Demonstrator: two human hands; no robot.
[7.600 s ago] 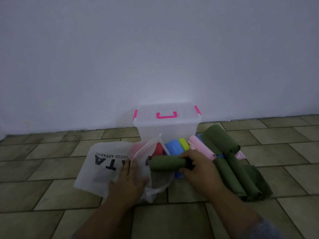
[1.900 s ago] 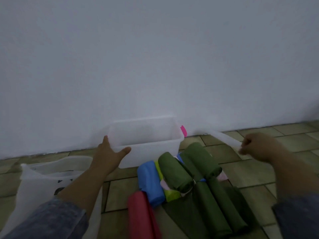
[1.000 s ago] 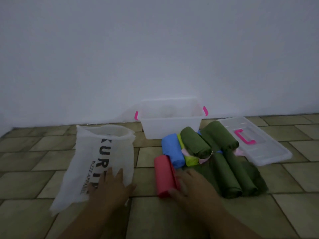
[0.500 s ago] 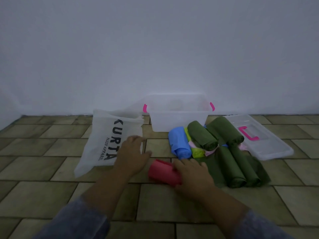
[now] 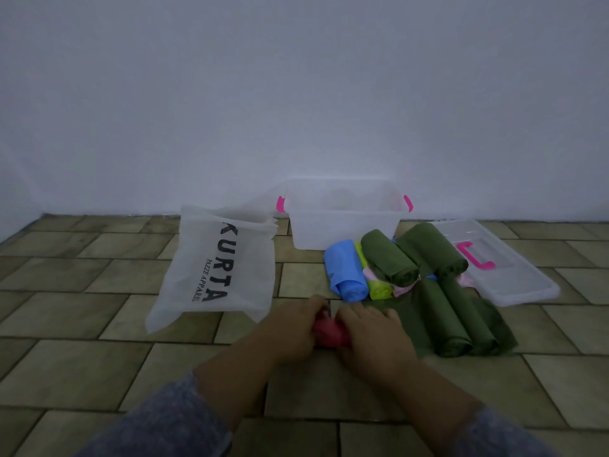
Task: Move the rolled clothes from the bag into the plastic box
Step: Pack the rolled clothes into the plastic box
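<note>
A red rolled cloth (image 5: 329,334) lies on the tiled floor between my hands. My left hand (image 5: 291,324) and my right hand (image 5: 369,331) both grip it, covering most of it. Behind it lies a pile of rolls: a blue roll (image 5: 346,272), a lime roll (image 5: 379,288), a pink roll (image 5: 403,288) and several dark green rolls (image 5: 389,260). The clear plastic box (image 5: 344,225) with pink latches stands open against the wall. The white bag (image 5: 217,268) printed KURTA lies flat at the left.
The box's clear lid (image 5: 507,275) with a pink handle lies on the floor to the right of the rolls. A white wall (image 5: 296,94) rises right behind the box. Brown floor tiles (image 5: 82,357) spread to the left and front.
My left hand has left the bag and joined my right hand on the red roll, which has shifted slightly toward me. The view has tilted slightly.
</note>
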